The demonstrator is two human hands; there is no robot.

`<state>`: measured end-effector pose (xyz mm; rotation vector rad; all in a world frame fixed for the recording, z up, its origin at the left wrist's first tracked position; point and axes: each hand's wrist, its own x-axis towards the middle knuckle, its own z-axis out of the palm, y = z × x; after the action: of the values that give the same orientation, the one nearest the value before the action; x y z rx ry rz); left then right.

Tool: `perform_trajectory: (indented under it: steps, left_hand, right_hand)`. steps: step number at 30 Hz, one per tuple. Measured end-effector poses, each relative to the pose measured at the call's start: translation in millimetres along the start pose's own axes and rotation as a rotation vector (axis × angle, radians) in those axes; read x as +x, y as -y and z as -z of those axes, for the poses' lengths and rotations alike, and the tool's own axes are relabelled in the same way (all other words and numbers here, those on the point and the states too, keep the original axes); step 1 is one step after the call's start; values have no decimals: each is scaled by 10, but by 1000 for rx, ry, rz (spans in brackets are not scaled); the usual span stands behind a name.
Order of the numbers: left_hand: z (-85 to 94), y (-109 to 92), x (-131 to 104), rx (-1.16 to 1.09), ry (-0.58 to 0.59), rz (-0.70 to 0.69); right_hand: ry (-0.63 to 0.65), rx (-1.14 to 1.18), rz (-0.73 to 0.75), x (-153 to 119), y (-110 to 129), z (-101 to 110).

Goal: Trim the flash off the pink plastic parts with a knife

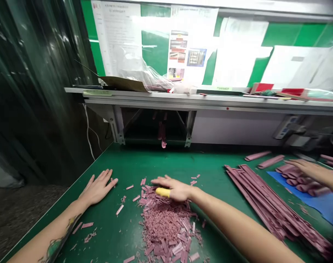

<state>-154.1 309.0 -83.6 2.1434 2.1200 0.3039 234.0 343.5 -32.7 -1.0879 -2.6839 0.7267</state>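
Note:
My left hand (98, 187) lies on the green tabletop (122, 160) near its left edge, fingers stretched out and nothing gripped. Over the far end of a heap of pink scraps (162, 223) is my right hand (173, 188), its fingers extended and a yellow cover on the thumb. That hand touches or hovers just above the flat pieces there; which of the two I cannot tell. Small crumbs fill the heap's middle, and flat strips lie at its near end. Loose pink bits are scattered between my hands and near my left forearm.
Long pink strips (270, 201) are stacked to the right. Beyond them, another person's hand (309, 168) rests by rolled pink pieces (303, 179) on a blue sheet (320, 202). A metal shelf (210, 100) spans the back, above a dark opening (144, 126) with pink strips hanging out.

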Motion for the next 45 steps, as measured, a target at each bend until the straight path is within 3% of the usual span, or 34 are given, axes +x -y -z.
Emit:
perform_trajectory:
  steps: [2, 5, 8, 11, 13, 16, 19, 21, 24, 28, 30, 32, 36, 38, 41, 45]
  left_hand:
    - [-31, -272, 177, -37, 15, -125]
    - [-73, -680, 172, -86, 72, -326]
    - [-50, -1040, 21, -123, 153, -478]
    - [58, -1219, -204, -133, 213, -525]
    - [129, -1135, -451, -122, 207, -492]
    - [139, -667, -1020, -70, 114, -361]
    - [23, -131, -1636, 57, -64, -175]
    - [-72, -11, -1858, 140, -70, -66]
    - [-146, -315, -1732, 124, -11, -8]
    - [-114, -1069, -1230, 58, 55, -170]
    - [-100, -1307, -1185, 15, 86, -247]
    - [-107, -1382, -1353, -28, 108, -298]
    - [-194, -1274, -1900, -50, 51, -331]
    - [-273, -1261, -1994, -29, 18, -331]
    - [-363, -1362, -1775, -25, 23, -337]
    - [-355, -1500, -1253, -33, -9, -355]
  right_hand:
    - [-121, -30, -172, -273, -187, 205]
    - [-256, -62, -421, -535, -441, 403]
    - [-266, -42, -473, -500, -391, 290]
    - [-213, 31, -372, -396, -67, 32]
    - [-184, 96, -308, -506, 160, -108]
    - [-217, 174, -312, -1042, 363, -288]
    - [-278, 195, -439, -1642, 384, -516]
    - [-297, 152, -516, -1790, 358, -672]
    - [-313, 103, -464, -1515, 410, -815]
    - [-309, 147, -355, -904, 719, -810]
    - [-303, 178, -337, -863, 848, -788]
    - [-307, 189, -321, -1080, 888, -787]
    - [-294, 56, -268, -1819, 785, -875]
    - [-251, -17, -225, -1980, 727, -942]
    - [-215, -44, -177, -1738, 727, -996]
    - [-268, 5, -159, -996, 812, -876]
